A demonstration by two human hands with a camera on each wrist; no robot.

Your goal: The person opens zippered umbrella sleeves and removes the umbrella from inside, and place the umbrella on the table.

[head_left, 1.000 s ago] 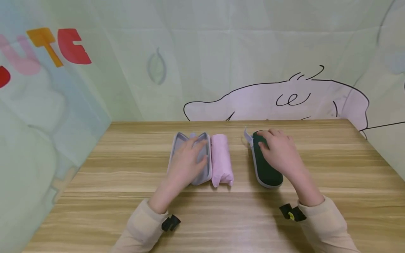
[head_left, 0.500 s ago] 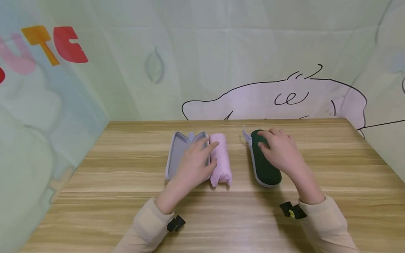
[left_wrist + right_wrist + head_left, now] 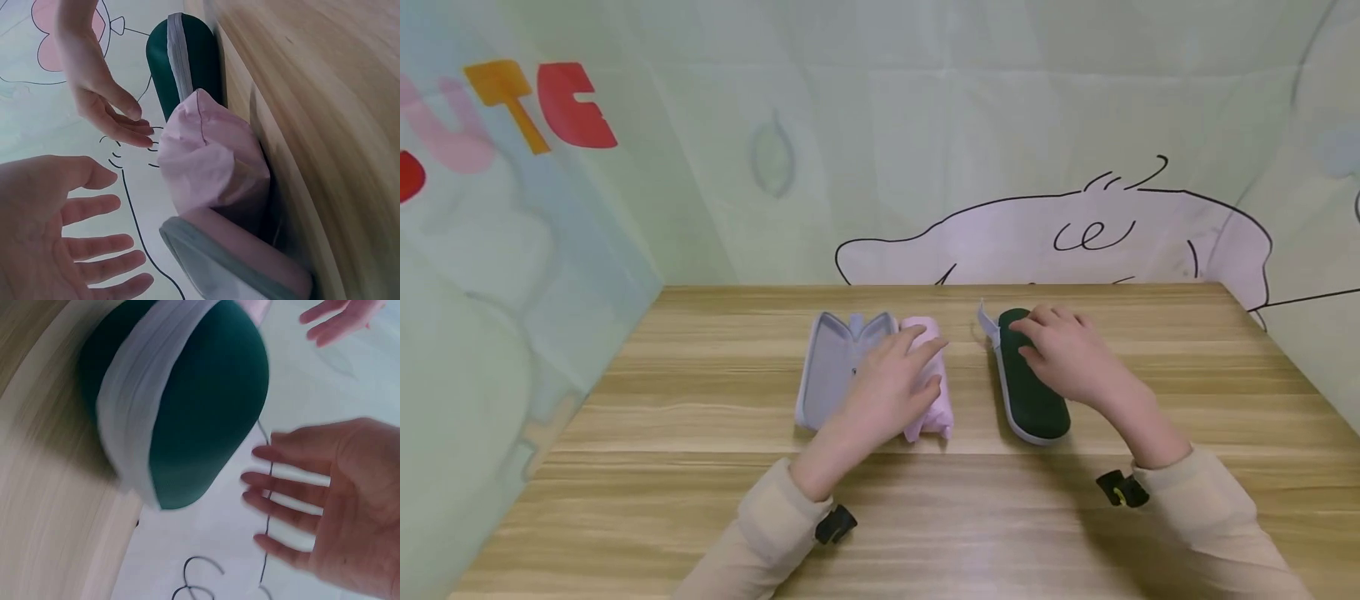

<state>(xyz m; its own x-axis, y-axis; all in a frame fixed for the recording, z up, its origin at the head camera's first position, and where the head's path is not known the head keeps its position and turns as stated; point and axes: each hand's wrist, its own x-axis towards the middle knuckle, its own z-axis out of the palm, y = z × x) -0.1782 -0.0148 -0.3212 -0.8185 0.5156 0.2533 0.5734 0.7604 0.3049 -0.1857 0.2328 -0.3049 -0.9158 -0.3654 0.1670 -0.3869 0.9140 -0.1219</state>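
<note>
Left hand (image 3: pixel 891 387): fingers spread apart and holding nothing, raised over the pink bundle (image 3: pixel 206 156); the left wrist view shows a gap between fingertips and bundle
Right hand (image 3: pixel 1071 354): fingers apart too, slightly bent, above the green case (image 3: pixel 1036 408); the right wrist view shows space between fingertips and case
Pink bundle: lying lengthwise on the bench (image 3: pixel 970 517), between the two cases, its near end creased and gathered into points
Open case (image 3: pixel 827 375): left of the bundle, hollow grey inside facing up, notched at its far end; it seems to touch the bundle, though the hand hides much of the join
Green case: right of the bundle and apart from it, slightly slanted, with a pale zip band (image 3: pixel 140 400) round its side and a pale strap (image 3: pixel 988 323) at its far left corner
Backdrop (image 3: pixel 865 125): pale green cloth with coloured letters (image 3: pixel 577 106) at left and a black-outlined cartoon figure (image 3: pixel 1000 237) behind the bench
</note>
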